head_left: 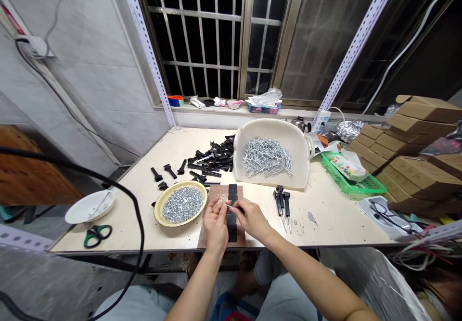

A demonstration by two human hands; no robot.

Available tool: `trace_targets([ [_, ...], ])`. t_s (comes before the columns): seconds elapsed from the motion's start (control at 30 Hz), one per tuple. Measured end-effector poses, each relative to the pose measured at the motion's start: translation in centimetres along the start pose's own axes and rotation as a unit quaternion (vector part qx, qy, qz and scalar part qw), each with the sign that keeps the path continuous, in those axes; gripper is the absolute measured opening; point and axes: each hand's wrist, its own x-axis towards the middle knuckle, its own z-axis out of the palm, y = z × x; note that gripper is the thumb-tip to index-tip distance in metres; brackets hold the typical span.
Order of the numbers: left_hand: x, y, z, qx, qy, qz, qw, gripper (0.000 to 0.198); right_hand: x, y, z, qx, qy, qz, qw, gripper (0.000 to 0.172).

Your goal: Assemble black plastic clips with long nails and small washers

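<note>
My left hand [215, 220] is closed in a pinch above a brown board on the table. Opposite it, my right hand [250, 219] pinches a thin metal rod [229, 206], whose end meets the left fingertips. What the left fingers grip is too small to make out. Beneath both hands lies the brown board [206, 237] with a row of black pads [232, 233]. Left of the hands stands a yellow bowl [159, 217] filled with small silver metal pieces [183, 204].
A cream basin [249, 127] of long metal pins sits behind. Black plastic parts [216, 157] pile at the back; several with metal shafts [282, 203] lie right. Also here are a white plate [77, 210], scissors [97, 235], a green basket [339, 179] and cardboard boxes [415, 181].
</note>
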Motion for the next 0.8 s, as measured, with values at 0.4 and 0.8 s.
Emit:
trace_targets([
  [0.4, 0.4, 1.3, -0.1, 0.009, 0.035, 0.038, 0.999, 0.041, -0.7, 0.2, -1.0, -0.060, -0.050, -0.027, 0.997, 0.019],
  [0.8, 0.8, 0.7, -1.8, 0.191, 0.021, 0.033, 0.981, 0.050, 2.7, 7.2, -2.2, -0.189, -0.109, -0.004, 0.976, 0.027],
])
